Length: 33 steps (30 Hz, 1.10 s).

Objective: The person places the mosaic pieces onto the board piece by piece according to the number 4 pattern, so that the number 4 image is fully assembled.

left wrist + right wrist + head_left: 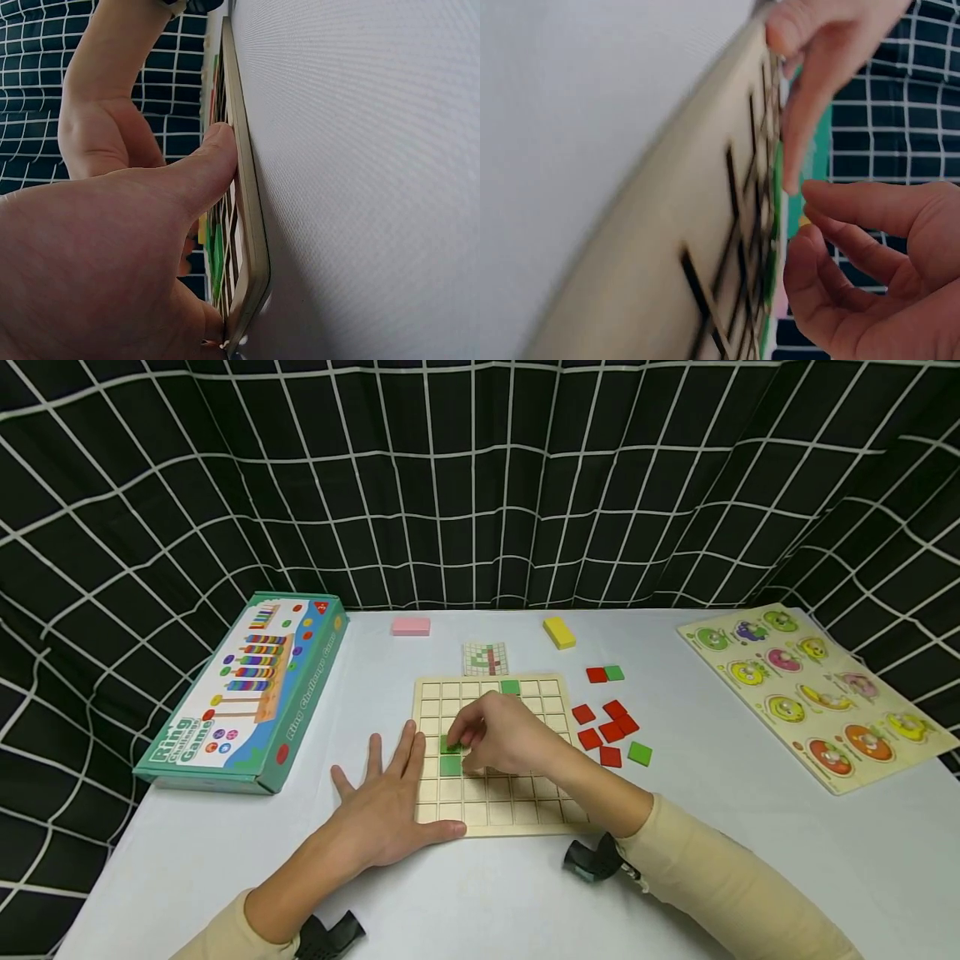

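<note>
A light wooden grid board (525,814) lies flat on the white table. My left hand (382,814) rests at its left side with fingers spread, its thumb on the front left corner. Over the board bends my right hand (506,735), its fingertips at a green square tile (446,747) that they partly cover. Directly below is another green tile (451,766); a third green tile (510,687) sits in the top row. In the right wrist view, the right hand's (885,262) thumb and fingers are bent with a gap between them. Behind the board lies a small pattern card (485,658).
Several loose red tiles (611,732) and a green tile (640,753) lie right of the board. Farther back are a pink block (411,627) and a yellow block (558,632). A game box (247,693) stands left, a fruit puzzle board (817,693) right.
</note>
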Tool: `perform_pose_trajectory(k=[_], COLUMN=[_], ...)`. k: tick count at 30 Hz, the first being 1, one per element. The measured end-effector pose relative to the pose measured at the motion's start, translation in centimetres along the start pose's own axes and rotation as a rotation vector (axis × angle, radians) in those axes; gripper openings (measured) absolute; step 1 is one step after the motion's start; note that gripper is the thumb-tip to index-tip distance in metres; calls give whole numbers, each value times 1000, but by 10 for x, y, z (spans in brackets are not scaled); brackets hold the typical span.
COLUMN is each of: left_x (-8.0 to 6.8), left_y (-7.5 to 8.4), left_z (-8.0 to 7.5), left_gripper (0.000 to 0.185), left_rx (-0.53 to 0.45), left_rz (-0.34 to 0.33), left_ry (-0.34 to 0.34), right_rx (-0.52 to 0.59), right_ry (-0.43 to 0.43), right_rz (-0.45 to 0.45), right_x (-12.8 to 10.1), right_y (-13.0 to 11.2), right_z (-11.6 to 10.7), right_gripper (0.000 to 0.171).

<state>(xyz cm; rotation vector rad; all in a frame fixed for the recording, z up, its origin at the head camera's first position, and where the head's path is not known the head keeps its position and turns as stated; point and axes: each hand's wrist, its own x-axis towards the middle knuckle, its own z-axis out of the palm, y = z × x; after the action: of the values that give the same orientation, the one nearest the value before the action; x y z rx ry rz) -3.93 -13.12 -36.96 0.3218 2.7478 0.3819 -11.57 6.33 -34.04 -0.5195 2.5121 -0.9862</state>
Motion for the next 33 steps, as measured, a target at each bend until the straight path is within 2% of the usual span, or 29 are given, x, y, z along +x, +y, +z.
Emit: perform_pose_trajectory(k=[10, 21, 33], left_x=[1, 0, 1], left_y=[0, 1, 1], left_z=[1, 1, 2], left_gripper=[128, 128, 128], left_rx=[-4, -24, -26], left_rz=[-3, -6, -4], left_ry=[3, 9, 16], right_rx=[46, 55, 95], right_ry=[44, 148, 213], right_rz=[-52, 3, 66], right_x=[-7, -15, -20], right_y=[17, 37, 55], right_z=[-37, -74, -100], right_gripper=[19, 23, 23])
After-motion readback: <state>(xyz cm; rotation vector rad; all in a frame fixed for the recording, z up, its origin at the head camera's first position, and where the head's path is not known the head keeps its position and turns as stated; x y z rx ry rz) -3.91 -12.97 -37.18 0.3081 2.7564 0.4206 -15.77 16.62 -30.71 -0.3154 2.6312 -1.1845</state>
